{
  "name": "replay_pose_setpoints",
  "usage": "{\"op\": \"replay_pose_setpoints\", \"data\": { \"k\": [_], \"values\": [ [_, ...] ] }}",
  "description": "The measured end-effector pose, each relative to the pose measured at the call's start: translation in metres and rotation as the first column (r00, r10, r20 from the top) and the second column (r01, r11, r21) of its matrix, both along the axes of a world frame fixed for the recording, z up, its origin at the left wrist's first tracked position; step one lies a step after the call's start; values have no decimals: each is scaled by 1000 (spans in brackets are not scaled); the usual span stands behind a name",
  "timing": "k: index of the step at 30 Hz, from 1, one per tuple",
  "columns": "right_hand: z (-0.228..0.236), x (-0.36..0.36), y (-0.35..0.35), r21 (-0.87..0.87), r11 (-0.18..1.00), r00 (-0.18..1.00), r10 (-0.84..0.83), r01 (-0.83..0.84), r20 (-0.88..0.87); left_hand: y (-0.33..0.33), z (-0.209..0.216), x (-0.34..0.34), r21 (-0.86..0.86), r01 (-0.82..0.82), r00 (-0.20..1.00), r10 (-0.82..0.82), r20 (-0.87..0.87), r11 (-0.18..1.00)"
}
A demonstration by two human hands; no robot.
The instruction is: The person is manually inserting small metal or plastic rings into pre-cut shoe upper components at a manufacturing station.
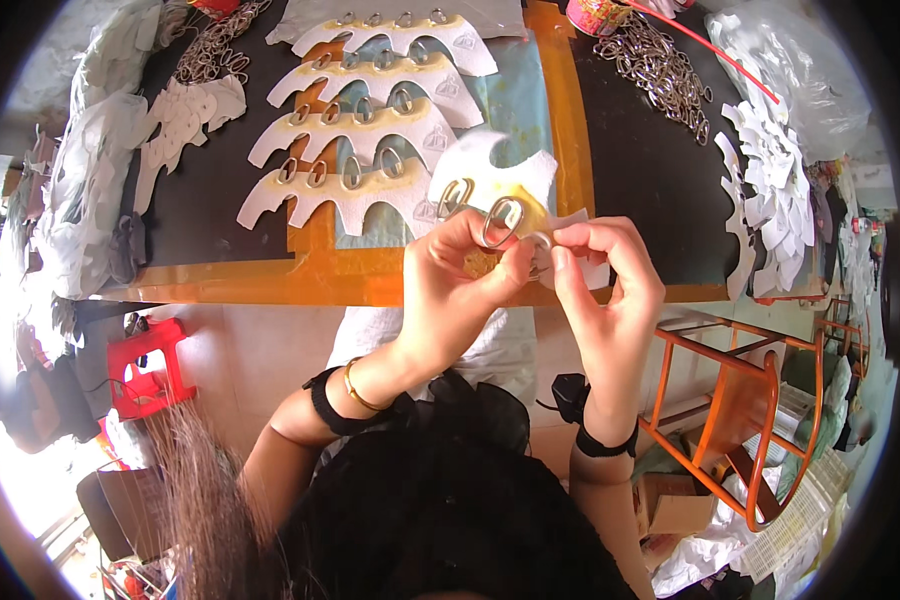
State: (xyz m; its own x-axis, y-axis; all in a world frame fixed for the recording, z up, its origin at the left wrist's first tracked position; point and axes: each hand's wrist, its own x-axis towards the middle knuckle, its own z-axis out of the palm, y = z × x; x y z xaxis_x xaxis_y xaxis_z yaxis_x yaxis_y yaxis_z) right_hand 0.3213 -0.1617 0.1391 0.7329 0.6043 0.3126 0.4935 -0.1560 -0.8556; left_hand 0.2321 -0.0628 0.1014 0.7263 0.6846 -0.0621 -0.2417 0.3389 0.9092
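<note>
Just over the table's near edge, a white scalloped piece (533,172) with a yellowish, glue-like band is held up between both hands. Oval metal rings (503,222) stand out from it. My left hand (455,285) is closed, thumb and forefinger pinching the piece beside a ring. My right hand (615,275) pinches its right end between thumb and fingertips; the exact grip is partly hidden. Beyond them lie several finished-looking rows of like pieces, the nearest one (315,195) flat on the table, each with upright oval rings along a yellowish band.
Loose metal rings are heaped at the far right (655,70) and far left (215,50). Plain white cut pieces lie at the right (775,190) and left (185,115). A red stick (710,50) juts from a can (598,14). Below stand a red stool (148,365) and a wooden chair (735,410).
</note>
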Motion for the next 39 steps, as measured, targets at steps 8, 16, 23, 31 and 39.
{"op": "replay_pose_setpoints", "data": {
  "k": [8, 16, 23, 31, 39],
  "values": [
    [-2, -6, 0, -14, 1000, 996, -4, 6, 93, -5, -1, -6, 102, -26, 1000, 25, 17, 994],
    [-12, -11, 2, 74, 997, 1000, -15, 17, -21, -3, -10, -6, 242, -128, 991, 131, 2, 962],
    [-17, -11, 2, 101, 994, 993, 54, -44, -105, -2, -9, -7, 324, -146, 988, 153, 6, 935],
    [-18, -10, 11, 114, 993, 936, -24, -18, 352, 4, 0, -10, 458, -112, 986, 157, -62, 882],
    [-23, -14, 13, 151, 988, 903, -47, -20, 428, 8, -2, -13, 476, -83, 986, 143, -91, 875]
  ]
}}
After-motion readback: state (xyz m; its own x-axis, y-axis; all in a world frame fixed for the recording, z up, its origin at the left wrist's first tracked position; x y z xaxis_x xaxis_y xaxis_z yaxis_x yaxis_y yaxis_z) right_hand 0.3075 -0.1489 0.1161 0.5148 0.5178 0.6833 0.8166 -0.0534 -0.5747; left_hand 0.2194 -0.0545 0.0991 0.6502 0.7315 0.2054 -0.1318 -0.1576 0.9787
